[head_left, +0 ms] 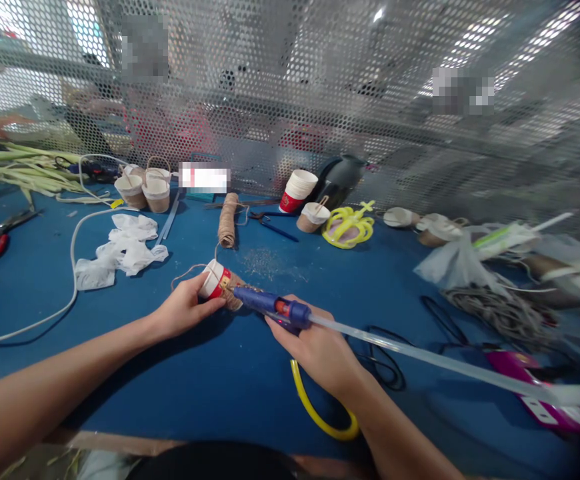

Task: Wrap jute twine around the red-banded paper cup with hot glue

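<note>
My left hand [187, 307] is closed around a red and white paper cup [213, 280], tilted on its side with its mouth toward the upper left. Brown twine covers the cup's lower part, and a strand runs from it to a twine roll [228, 220] behind. In my right hand [323, 347] is a blue hot glue gun [270, 303], its tip at the cup's side by the twine's edge. I cannot tell if the tip touches. A long clear glue stick [395, 347] sticks out of the gun's back end toward the right.
Twine-wrapped cups [157, 193], pliers [275, 223], stacked paper cups [297, 190] and a yellow crown-shaped piece [349, 227] line the back. Crumpled white pieces [125, 243] and a white cable [73, 260] lie left. A purple power strip [540, 393] and yellow tube [320, 417] are at right.
</note>
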The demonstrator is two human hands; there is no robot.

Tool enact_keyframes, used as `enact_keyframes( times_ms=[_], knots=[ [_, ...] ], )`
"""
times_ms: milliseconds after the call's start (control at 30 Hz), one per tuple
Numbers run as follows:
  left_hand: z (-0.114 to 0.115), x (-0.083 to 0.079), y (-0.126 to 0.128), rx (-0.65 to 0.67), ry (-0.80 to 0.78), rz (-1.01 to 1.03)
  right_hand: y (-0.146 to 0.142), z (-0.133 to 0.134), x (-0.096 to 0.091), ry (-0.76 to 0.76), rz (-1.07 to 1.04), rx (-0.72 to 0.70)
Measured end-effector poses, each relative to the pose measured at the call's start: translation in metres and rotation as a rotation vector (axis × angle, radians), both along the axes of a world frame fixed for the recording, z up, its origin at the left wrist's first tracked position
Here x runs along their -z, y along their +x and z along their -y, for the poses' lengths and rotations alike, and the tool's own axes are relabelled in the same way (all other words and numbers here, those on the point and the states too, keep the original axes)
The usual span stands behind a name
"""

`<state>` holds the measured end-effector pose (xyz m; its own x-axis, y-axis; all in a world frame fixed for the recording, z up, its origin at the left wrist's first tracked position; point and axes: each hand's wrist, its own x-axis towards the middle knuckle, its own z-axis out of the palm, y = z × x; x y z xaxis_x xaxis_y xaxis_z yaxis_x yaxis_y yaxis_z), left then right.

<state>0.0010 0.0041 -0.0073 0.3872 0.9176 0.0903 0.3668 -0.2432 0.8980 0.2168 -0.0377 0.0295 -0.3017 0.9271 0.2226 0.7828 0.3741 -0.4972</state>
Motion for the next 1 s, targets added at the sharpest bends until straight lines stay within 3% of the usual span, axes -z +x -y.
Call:
enact_keyframes(
  times_ms=[1000],
  knots=[
    [0.0000,-0.0029,0.0010,0.016,-0.040,0.020,-0.0049,0.0034,-0.0053,-0.053,-0.022,0.046]
  ],
)
